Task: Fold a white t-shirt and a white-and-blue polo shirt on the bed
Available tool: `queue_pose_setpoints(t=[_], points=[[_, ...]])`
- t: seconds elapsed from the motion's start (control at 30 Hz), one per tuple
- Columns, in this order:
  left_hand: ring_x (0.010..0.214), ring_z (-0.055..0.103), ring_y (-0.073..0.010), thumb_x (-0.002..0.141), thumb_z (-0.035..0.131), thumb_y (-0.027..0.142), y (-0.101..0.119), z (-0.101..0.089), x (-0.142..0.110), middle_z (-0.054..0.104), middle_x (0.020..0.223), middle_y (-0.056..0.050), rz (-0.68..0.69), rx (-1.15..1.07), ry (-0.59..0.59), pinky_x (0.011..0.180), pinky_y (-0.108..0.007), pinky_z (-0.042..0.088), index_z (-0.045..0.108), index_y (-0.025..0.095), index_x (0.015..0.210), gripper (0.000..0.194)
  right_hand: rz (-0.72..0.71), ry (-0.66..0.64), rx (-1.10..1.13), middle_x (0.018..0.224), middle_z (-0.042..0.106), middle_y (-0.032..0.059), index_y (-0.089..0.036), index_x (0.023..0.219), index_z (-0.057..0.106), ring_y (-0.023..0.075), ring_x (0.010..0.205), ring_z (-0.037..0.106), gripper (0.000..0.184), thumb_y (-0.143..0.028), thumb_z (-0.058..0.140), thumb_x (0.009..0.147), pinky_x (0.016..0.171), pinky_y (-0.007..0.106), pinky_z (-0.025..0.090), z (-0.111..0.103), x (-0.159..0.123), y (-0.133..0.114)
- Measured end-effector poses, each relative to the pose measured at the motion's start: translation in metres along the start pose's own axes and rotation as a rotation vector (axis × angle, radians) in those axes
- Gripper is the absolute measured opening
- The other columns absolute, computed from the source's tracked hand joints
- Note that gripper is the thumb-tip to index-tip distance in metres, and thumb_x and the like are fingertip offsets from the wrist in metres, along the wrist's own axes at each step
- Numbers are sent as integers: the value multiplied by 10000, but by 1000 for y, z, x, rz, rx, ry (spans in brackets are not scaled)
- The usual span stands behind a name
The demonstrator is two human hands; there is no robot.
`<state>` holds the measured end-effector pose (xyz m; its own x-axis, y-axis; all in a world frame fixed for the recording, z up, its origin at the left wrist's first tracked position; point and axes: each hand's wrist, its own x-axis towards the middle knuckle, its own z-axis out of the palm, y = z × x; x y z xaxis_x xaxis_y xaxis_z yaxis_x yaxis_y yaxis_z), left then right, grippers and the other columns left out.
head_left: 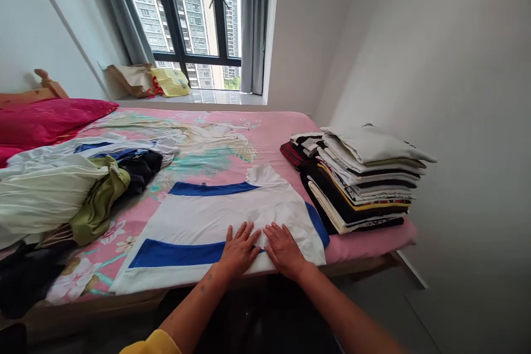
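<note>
A white garment with blue bands (194,220), which looks like a shirt, lies spread on the bed near its front edge. Its right part is a little wrinkled and seems doubled over. My left hand (240,249) rests flat on the cloth with its fingers apart, partly over the lower blue band. Beside it, my right hand (284,249) also lies flat on the white fabric, fingers stretched out. The two hands are close together, thumbs pointing toward each other, and neither grips the cloth.
A tall stack of folded clothes (365,177) stands at the bed's right end. Loose clothes (50,188) are heaped on the left, near a red pillow (45,121). The pink flowered sheet (282,127) covers the bed. Bags (170,82) sit on the windowsill.
</note>
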<state>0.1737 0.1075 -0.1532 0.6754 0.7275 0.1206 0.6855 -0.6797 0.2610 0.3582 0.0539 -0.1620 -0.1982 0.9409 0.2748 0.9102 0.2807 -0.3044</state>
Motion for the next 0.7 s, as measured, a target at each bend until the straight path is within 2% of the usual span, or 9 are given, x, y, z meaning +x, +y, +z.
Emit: queue_pose_setpoints(t=[0.1,0.17,0.23,0.33,0.43,0.5,0.6,0.7], points=[[1372,247,-272,886,389,473,-14,13,-1,289,1491,-30,-16,44,-6,1097,-593,102,342,365,1379,508,160,-83,-42,1446,341,103,-154,1369,378,260,1354,263,538,-394,432,891,1105,543,157,-3,-3,30],[1377,236,-262,885,388,474,-18,16,-3,276,1496,-20,-20,59,6,1104,-581,83,318,374,1389,518,269,-42,-58,1453,325,116,-130,1376,359,256,1361,247,527,-378,390,912,1103,542,157,-8,-3,42],[1374,243,-257,883,393,472,-18,14,-2,291,1491,-18,-19,57,1,1105,-576,90,332,370,1383,514,310,53,-52,1430,364,128,-112,1361,377,241,1357,259,481,-316,353,926,1104,513,185,-15,-5,44],[1369,259,-256,883,392,452,-11,7,3,346,1467,-36,-22,38,14,1097,-564,149,413,316,1345,482,192,176,3,1381,437,120,-119,1301,448,226,1345,283,419,-246,366,910,1109,476,208,-27,-16,26],[1361,280,-220,906,350,362,1,1,14,429,1418,-41,33,31,75,1111,-505,169,518,266,1254,399,21,192,122,1298,523,75,-173,1216,518,213,1305,347,356,-198,412,878,1107,467,231,-34,-36,-4],[1352,301,-199,911,327,303,8,-1,24,459,1396,-33,81,29,98,1119,-479,160,543,263,1219,378,-9,204,216,1224,570,51,-208,1160,547,206,1245,415,326,-173,444,853,1091,462,271,-36,-50,-20],[1345,313,-218,896,343,269,13,-1,42,449,1402,-56,17,28,105,1098,-491,201,520,241,1243,391,132,326,312,1087,612,59,-220,1083,570,200,1091,515,267,-164,451,850,1003,432,378,-36,-71,-24],[1339,321,-238,880,359,264,7,-1,61,445,1403,-83,-104,24,84,1077,-501,238,494,219,1270,416,410,484,349,979,616,84,-202,1026,580,204,947,557,216,-217,422,880,872,389,452,-34,-94,-1]])
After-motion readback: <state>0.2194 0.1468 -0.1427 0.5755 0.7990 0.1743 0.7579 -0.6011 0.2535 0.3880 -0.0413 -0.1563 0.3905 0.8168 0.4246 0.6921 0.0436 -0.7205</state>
